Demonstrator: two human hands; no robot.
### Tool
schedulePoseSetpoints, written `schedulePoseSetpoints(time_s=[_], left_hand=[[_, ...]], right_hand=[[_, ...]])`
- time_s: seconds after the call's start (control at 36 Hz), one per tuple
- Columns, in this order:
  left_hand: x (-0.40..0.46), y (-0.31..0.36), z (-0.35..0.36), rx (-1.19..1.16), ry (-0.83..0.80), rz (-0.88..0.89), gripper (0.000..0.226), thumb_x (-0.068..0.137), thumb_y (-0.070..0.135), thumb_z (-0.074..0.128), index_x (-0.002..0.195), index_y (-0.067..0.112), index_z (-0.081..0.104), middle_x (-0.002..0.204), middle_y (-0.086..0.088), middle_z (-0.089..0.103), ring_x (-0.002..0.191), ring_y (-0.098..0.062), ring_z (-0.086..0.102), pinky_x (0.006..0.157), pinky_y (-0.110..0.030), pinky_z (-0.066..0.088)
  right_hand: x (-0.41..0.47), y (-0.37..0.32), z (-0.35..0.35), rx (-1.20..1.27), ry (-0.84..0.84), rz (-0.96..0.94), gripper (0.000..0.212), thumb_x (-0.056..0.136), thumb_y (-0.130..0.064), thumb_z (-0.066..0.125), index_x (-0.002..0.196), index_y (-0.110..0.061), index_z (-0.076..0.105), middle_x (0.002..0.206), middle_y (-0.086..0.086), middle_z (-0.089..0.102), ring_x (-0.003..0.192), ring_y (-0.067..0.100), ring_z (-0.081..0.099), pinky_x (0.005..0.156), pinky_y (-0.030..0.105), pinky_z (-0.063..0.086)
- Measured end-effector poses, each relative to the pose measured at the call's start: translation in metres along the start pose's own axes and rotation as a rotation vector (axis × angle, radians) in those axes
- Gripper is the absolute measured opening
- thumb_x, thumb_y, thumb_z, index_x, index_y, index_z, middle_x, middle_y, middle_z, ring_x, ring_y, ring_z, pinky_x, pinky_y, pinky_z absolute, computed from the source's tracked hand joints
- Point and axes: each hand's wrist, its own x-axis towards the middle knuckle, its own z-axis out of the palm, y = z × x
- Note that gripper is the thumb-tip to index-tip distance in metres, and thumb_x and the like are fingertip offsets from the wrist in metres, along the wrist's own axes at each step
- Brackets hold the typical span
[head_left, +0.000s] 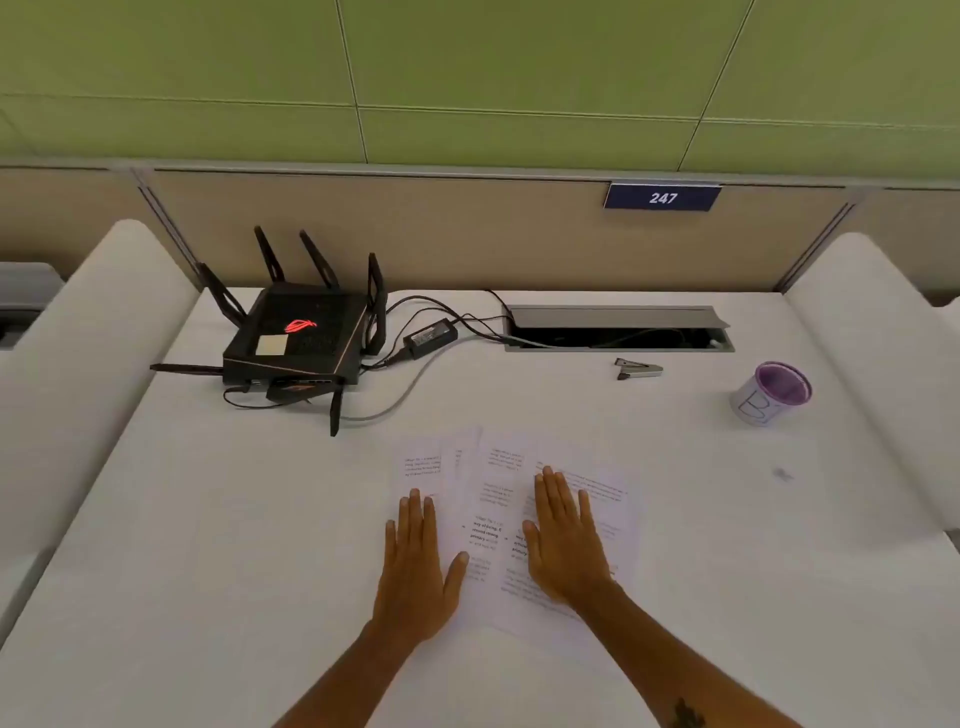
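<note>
pressing fanned sheets flat on desk with left hand and right hand laid open, gripping nothing. looks like gather-and-square step. next: slide palms inward, align edges without creasing.

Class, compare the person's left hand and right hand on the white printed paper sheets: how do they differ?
The left hand lies nearer the person, the right hand farther forward. The left hand's thumb is splayed wide; the right hand's lies closer in. Both lie flat, fingers straight, on the white printed paper sheets.
</note>
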Motion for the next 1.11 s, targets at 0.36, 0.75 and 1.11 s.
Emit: schedulePoseSetpoints(time_s=[0.36,0.75,1.11], left_hand=[[0.019,-0.034,-0.041,-0.175,0.067,-0.209,0.098,0.103,0.053,0.063,0.173,0.016,0.006,0.179,-0.011,0.024,0.168,-0.033,0.020,0.133,-0.065,-0.009],[0.021,-0.044,-0.020,-0.042,-0.072,-0.103,0.112,0.091,0.081,0.031,0.167,0.022,-0.026,0.180,-0.004,-0.025,0.167,-0.033,-0.024,0.131,-0.065,-0.018],[0.026,-0.043,-0.019,-0.074,-0.052,-0.077,0.111,0.094,0.079,0.034,0.172,0.019,-0.015,0.183,-0.004,-0.014,0.170,-0.032,-0.013,0.134,-0.061,-0.014]], right_hand=[[-0.007,0.038,-0.016,0.485,0.505,0.369,0.025,0.096,-0.017,0.070,0.121,-0.012,0.069,0.106,0.001,0.071,0.104,0.028,0.065,0.092,0.053,0.057],[-0.024,0.042,0.017,0.231,0.111,0.500,0.110,0.094,-0.067,0.055,0.164,0.000,0.003,0.175,0.017,0.000,0.162,0.032,-0.002,0.131,0.054,0.005],[0.011,0.007,0.021,0.168,0.047,0.397,0.111,0.094,-0.072,0.047,0.165,-0.003,-0.002,0.175,0.015,-0.005,0.162,0.029,-0.008,0.131,0.054,0.001]])
